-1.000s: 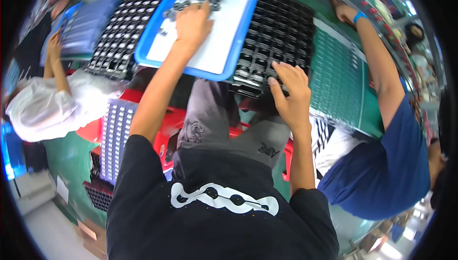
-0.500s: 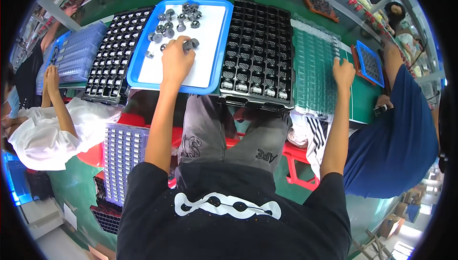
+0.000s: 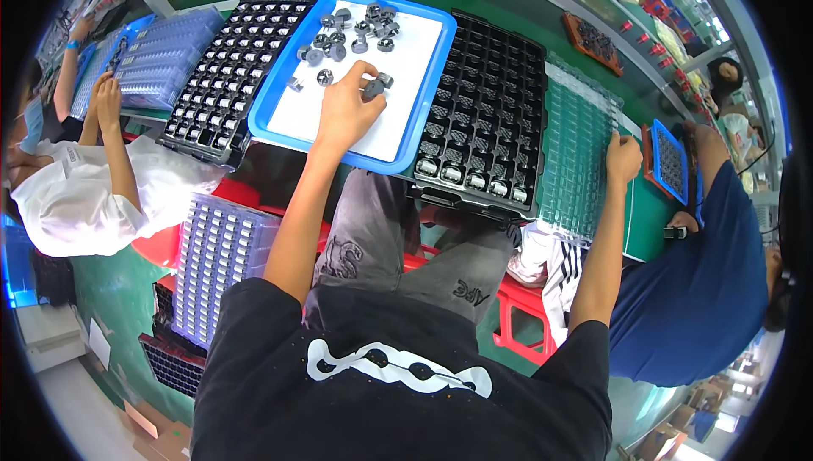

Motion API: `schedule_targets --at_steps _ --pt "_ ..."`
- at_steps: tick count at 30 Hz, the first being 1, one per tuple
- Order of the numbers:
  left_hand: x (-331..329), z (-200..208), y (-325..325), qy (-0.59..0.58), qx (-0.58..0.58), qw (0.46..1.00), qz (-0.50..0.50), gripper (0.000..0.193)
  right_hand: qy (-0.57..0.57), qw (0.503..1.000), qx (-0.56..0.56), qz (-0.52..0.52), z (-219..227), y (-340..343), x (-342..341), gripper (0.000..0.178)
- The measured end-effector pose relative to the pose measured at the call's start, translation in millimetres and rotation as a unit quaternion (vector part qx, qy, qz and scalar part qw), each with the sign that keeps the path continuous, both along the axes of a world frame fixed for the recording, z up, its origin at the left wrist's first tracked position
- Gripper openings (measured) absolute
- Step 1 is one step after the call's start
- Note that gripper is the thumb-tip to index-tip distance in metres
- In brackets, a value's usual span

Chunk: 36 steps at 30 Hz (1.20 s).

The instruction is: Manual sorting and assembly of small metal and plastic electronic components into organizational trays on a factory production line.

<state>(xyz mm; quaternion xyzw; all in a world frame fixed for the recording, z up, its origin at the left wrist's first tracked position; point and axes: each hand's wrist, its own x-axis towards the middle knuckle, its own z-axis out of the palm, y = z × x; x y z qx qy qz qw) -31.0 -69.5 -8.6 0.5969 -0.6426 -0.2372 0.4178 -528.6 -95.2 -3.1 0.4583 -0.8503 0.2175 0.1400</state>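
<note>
My left hand point(image 3: 347, 114) is over the blue tray point(image 3: 410, 152), its thumb and fingers closed round a small dark grey round part point(image 3: 373, 88). Another such part touches or sits just behind it; I cannot tell which. Several more grey parts with shiny metal ends point(image 3: 337, 38) lie loose on the tray's white lining, mostly toward the far side. At the right edge of the clear plastic blister tray point(image 3: 580, 148), my right hand point(image 3: 625, 159) is closed with its fingers curled under. Whatever those fingers grip is hidden.
A black compartment tray point(image 3: 487, 105) with metal parts in its near row adjoins the blue tray. Another filled black tray point(image 3: 241, 63) stands left, beside stacked clear trays point(image 3: 165, 59). An orange tray point(image 3: 593, 42) lies far right. Co-workers sit on both sides.
The whole view has swung, so the trays appear farther right. My left hand has turned a little, showing the grey part in its fingers more plainly. My right hand stays by the clear tray's edge.
</note>
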Motion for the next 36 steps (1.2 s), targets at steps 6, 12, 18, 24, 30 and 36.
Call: schedule_targets --at_steps 6,12,18,24,30,36 --pt "1 -2 2 0.016 -0.013 0.999 -0.033 0.031 -0.044 0.997 -0.016 -0.055 -8 -13 -20 0.028" --pt "3 2 5 0.089 0.016 0.995 -0.046 0.029 -0.054 0.986 -0.157 0.026 -8 -17 -43 0.025" --pt "9 1 16 0.374 0.071 0.917 -0.119 0.029 -0.509 0.779 -0.238 0.278 36 15 26 0.025" --pt "-14 25 60 0.606 0.136 0.758 -0.202 0.038 -0.674 0.616 -0.133 0.386 61 94 168 0.031" --pt "-24 34 95 0.599 0.204 0.717 -0.292 0.046 -0.623 0.592 -0.109 0.5 67 145 255 0.047" --pt "-33 34 123 0.591 0.231 0.71 -0.307 0.047 -0.479 0.629 -0.145 0.595 67 169 291 0.066"
